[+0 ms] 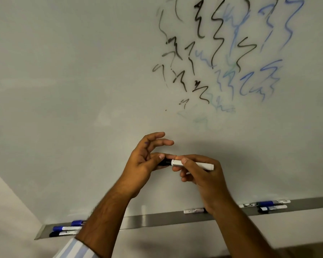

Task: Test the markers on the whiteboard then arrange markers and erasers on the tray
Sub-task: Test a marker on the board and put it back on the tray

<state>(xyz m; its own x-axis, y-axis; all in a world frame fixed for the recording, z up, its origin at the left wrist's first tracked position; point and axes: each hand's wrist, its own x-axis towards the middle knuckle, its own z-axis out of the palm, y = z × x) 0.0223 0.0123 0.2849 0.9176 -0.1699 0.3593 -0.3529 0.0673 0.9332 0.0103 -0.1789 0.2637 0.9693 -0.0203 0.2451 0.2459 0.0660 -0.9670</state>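
A white marker [196,165] lies level in front of the whiteboard [73,90], held by its barrel in my right hand [199,174]. My left hand [147,161] pinches a black cap [164,162] at the marker's left end; its upper fingers are spread. The metal tray [157,219] runs along the board's lower edge. On the tray lie blue and black capped markers at the left [66,228], one marker in the middle [193,210], and several at the right [268,205]. No eraser shows.
Black and blue squiggles [222,53] cover the upper right of the whiteboard, with faint green smears below them. A pale wall [6,211] meets the board at the lower left. My striped sleeve [76,248] is at the bottom.
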